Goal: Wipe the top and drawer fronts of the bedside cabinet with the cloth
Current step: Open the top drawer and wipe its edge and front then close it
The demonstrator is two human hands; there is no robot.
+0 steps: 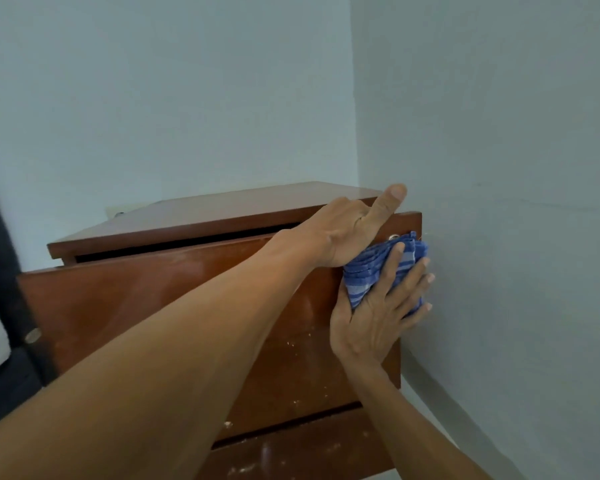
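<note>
Blue striped cloth lies bunched against the top drawer front of the cabinet, near its right edge. The right hand presses it flat there, fingers straight and spread. The left hand sits just above, thumb raised past the drawer's upper edge. Its fingers are hidden, so its grip cannot be told. The drawer stands slightly pulled out.

Home bedroom: wooden bedside cabinet centre frame, set in a corner of pale painted walls, dark bed frame at left edge.
</note>
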